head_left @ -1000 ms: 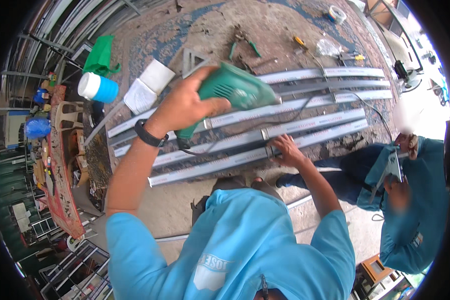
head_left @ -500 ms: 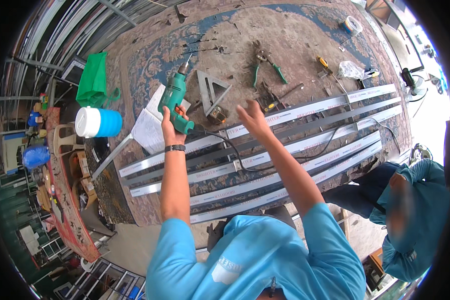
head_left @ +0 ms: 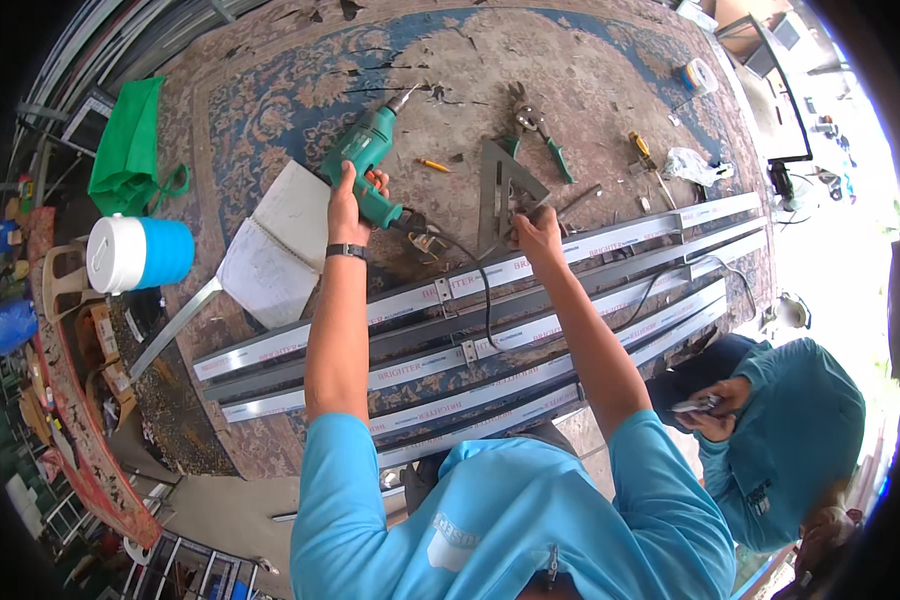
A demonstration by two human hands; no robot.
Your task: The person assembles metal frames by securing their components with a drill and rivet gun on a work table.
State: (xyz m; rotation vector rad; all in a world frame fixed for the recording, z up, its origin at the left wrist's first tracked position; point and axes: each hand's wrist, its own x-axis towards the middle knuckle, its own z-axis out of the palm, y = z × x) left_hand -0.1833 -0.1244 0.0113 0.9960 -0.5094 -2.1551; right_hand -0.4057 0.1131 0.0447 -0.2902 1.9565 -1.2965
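Observation:
My left hand (head_left: 348,208) is wrapped round the handle of a green power drill (head_left: 368,142), its bit pointing up and to the right above the carpeted table. My right hand (head_left: 540,238) grips a grey metal triangle square (head_left: 490,195) by its lower right corner, over the far edge of the metal bars. Between the hands, a tape measure (head_left: 425,243) is partly covered by the drill's black cord. A yellow pencil (head_left: 434,165) lies between drill and square. Just beyond the square are green-handled snips (head_left: 554,158).
Long metal bars (head_left: 255,357) with printed film cross the near side. An open notebook (head_left: 270,270), a blue-and-white jug (head_left: 160,252) and a green bag (head_left: 127,140) are at the left. A screwdriver (head_left: 642,152) lies to the right. A co-worker (head_left: 785,430) at lower right holds a small device.
My right hand has closed on the triangle square and shifted it to the right, uncovering the pencil. The drill leans further right. The co-worker's hands now show, holding a small object.

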